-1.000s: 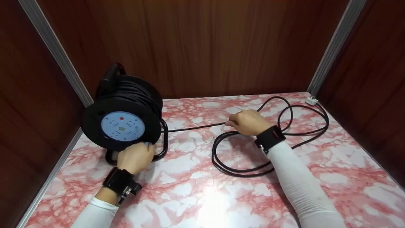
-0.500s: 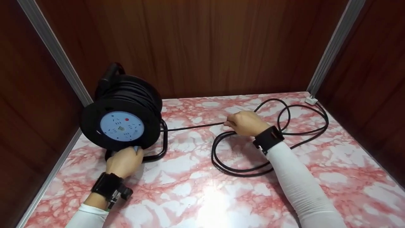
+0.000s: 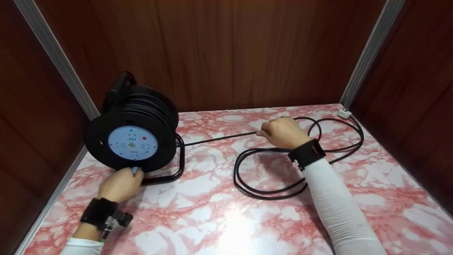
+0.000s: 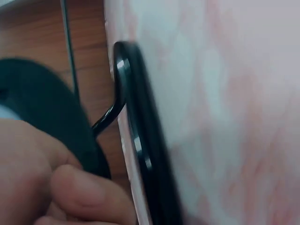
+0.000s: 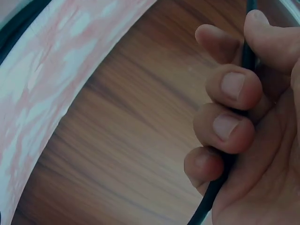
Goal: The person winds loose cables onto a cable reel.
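A black extension cable reel (image 3: 92, 143) with a pale blue socket face (image 3: 118, 136) stands at the left in the head view. At the bottom of its front disc, my left hand (image 3: 121, 185) grips a small grey-blue crank knob (image 3: 135, 170), mostly hidden by the fingers. In the left wrist view the curled thumb (image 4: 82, 187) lies beside the disc. Right of the reel, my right hand (image 3: 285, 132) holds the black cable (image 3: 221, 138), which runs straight from reel to hand. In the right wrist view the fingers (image 5: 225, 126) curl round the cable.
Loose cable loops (image 3: 270, 197) lie on the red-and-white marbled table (image 3: 205, 219). The cable ends in a white plug (image 3: 344, 113) at the far right corner. Brown wood-look panels (image 3: 226, 53) enclose the back and sides. The reel's tubular stand (image 3: 181, 159) rests on the table.
My left hand has swung left and slightly down with the knob, and the reel's face has turned clockwise. My right hand has shifted slightly right and up, with the cable still in its grip.
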Tool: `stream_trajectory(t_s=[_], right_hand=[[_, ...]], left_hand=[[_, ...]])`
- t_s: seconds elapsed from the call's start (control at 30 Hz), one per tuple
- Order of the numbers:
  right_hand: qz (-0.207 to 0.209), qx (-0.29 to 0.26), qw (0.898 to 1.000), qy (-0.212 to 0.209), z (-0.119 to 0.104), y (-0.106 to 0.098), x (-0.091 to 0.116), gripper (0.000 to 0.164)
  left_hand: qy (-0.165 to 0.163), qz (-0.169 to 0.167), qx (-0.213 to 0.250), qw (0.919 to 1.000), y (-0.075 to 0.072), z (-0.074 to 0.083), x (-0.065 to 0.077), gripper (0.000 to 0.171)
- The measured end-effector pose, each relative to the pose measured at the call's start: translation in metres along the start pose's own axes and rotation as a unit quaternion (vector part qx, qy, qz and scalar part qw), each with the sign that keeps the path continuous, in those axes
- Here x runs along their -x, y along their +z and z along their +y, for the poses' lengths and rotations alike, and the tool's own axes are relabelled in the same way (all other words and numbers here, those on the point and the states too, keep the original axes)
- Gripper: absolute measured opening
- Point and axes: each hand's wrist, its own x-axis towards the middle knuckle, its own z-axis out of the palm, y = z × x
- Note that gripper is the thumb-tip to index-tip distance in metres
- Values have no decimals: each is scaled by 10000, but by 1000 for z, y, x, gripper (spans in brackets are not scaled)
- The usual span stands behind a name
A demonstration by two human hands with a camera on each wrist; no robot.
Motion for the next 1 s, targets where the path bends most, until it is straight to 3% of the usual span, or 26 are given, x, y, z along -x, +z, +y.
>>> stream_trajectory(t_s=[0.07, 0.1, 0.27, 0.43, 0.6, 0.77, 0.87, 1.0], right_hand=[[-76, -141, 9998, -88, -4, 3, -1, 36], [-112, -205, 9996, -137, -5, 4, -2, 36], [-142, -269, 9992, -277, -9, 8, -3, 36], [-132, -282, 9995, -91, -7, 7, -2, 34], [-256, -417, 9987, 167, -6, 5, -2, 32], [-325, -521, 9981, 80, -8, 5, -4, 30], [-361, -530, 9979, 96, -7, 5, -3, 29], [-429, -503, 9976, 212, -4, 3, -2, 32]], left_hand=[[-41, -62, 34, 10000, -6, -6, 2, 56], [-237, -66, 185, 9995, -8, -9, 3, 64], [-309, 81, 113, 9994, -17, -21, 7, 65], [-507, 217, 171, 9983, -25, -29, 10, 65], [-664, 348, 517, 9958, -30, -31, 12, 67], [-899, 451, 850, 9913, -33, -33, 14, 67], [-1028, 686, 957, 9877, -35, -34, 14, 66], [-1132, 1255, 1070, 9798, -38, -37, 13, 65]])
